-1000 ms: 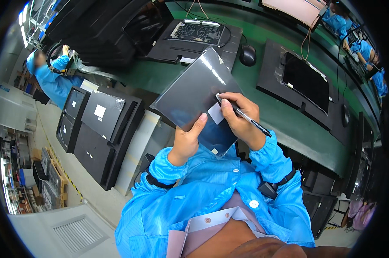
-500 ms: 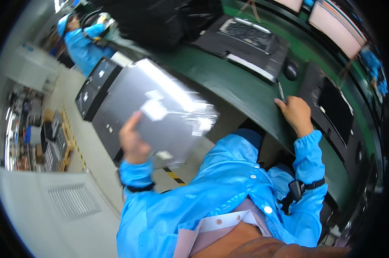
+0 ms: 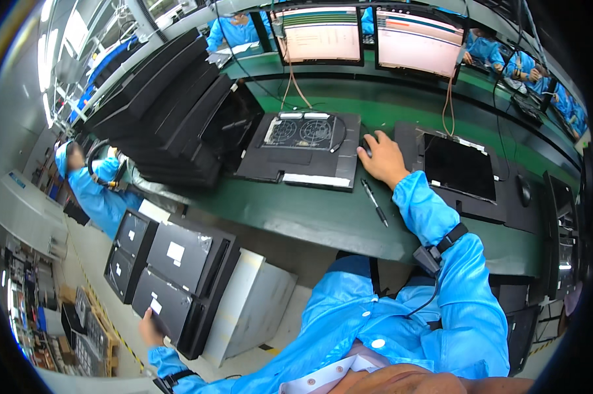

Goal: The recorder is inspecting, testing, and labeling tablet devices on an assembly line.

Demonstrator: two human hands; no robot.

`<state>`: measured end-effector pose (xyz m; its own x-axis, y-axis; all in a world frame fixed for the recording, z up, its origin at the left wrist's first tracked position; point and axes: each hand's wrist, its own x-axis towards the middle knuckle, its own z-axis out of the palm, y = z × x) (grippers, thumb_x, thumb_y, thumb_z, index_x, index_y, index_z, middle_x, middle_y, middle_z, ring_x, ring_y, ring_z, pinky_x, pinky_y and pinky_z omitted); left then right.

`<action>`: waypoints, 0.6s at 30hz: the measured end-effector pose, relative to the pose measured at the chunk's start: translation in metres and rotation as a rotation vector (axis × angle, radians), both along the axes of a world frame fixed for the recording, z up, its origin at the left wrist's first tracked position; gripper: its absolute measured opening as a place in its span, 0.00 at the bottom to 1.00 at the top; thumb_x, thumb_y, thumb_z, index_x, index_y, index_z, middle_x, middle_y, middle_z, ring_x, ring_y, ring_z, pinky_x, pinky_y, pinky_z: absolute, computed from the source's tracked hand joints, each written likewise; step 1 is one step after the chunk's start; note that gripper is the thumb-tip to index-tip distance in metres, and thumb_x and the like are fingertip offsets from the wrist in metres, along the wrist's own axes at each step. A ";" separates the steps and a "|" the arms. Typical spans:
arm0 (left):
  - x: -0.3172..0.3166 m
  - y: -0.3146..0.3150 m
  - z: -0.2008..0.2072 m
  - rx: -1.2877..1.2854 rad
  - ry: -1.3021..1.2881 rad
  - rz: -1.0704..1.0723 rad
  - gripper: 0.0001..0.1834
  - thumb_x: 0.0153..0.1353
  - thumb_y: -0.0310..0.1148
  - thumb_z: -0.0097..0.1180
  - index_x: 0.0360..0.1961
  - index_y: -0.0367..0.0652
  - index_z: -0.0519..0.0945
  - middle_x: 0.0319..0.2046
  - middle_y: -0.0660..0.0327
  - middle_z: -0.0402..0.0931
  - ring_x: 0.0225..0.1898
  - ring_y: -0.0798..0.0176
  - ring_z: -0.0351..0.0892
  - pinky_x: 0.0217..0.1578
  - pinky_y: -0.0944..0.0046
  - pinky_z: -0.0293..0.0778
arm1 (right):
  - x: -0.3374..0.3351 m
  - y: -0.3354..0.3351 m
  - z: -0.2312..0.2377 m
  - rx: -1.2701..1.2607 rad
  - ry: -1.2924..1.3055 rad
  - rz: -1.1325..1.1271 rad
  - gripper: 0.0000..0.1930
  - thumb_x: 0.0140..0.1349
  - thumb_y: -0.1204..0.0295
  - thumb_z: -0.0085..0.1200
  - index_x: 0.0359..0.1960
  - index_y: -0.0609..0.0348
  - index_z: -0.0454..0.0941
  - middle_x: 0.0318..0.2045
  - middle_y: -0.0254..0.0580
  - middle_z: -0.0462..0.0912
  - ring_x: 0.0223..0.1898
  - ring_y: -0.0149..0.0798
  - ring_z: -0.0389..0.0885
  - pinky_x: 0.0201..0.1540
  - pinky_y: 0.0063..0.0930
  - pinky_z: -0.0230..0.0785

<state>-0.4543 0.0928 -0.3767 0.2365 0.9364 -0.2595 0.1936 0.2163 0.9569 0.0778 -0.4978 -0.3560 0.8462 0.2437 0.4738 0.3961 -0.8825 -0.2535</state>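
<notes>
Here left hand [image 3: 150, 326] grips white-labelled grey package [image 3: 162, 304]; right hand [image 3: 383, 157] covers mouse [image 3: 366, 147].

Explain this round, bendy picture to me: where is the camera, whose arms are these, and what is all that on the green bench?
The camera sits on a person's head and looks down, so the blue-sleeved arms coming in from below are their own; the wide lens bends straight edges. The left hand reaches down beside the bench and has its grip on a dark flat laptop standing in a rack of similar ones. The right hand rests on the green bench, over a computer mouse that it mostly hides, so I cannot tell whether it grips it. A pen lies just in front of it. Beside it lies an opened device with two round fans. Two monitors stand behind. Another worker's blue sleeve shows on the left.
</notes>
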 end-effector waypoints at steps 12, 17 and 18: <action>0.079 -0.033 0.020 1.215 1.183 -0.070 0.31 0.66 0.52 0.60 0.56 0.33 0.78 0.54 0.41 0.75 0.53 0.40 0.78 0.52 0.45 0.76 | -0.007 -0.014 0.029 0.131 -0.044 0.066 0.23 0.62 0.60 0.59 0.53 0.63 0.79 0.57 0.59 0.75 0.58 0.57 0.74 0.59 0.48 0.68; 0.170 -0.211 0.053 0.659 0.003 -0.530 0.17 0.69 0.34 0.56 0.51 0.31 0.78 0.43 0.47 0.77 0.44 0.51 0.77 0.49 0.55 0.73 | -0.056 -0.094 0.074 0.166 -0.573 0.250 0.18 0.51 0.68 0.67 0.44 0.59 0.81 0.43 0.46 0.81 0.48 0.50 0.80 0.55 0.43 0.72; 0.193 -0.237 0.039 0.611 -0.168 -0.690 0.17 0.74 0.37 0.53 0.51 0.31 0.78 0.37 0.55 0.79 0.37 0.63 0.79 0.44 0.64 0.75 | -0.076 -0.147 0.087 0.082 -0.582 0.181 0.17 0.49 0.68 0.67 0.41 0.58 0.81 0.40 0.44 0.82 0.46 0.50 0.81 0.54 0.43 0.73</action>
